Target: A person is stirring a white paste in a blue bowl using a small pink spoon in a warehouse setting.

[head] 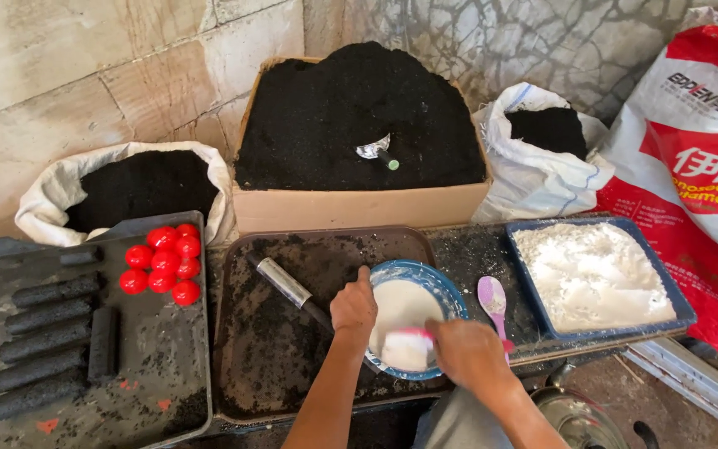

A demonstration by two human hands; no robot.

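White liquid fills a blue bowl [450, 298] that is set at the right end of a brown tray [247, 366] dusted with black powder. The bowl's near-left rim is gripped by the left hand [353, 306], fingers closed on it. A brush [407, 347] with a red band and white bristles is clamped in the fingers of the right hand [469, 352] and dipped into the liquid. A metal-handled tool [289, 287] lies on the tray just left of the bowl. A pink spoon [492, 298] is seen just right of it, beside a blue tray of white powder [596, 274]. Red balls [162, 259] and black cylinders [47, 342] rest on a dark board to the left. Behind, a cardboard box [359, 206] heaped with black powder stands between two white sacks.
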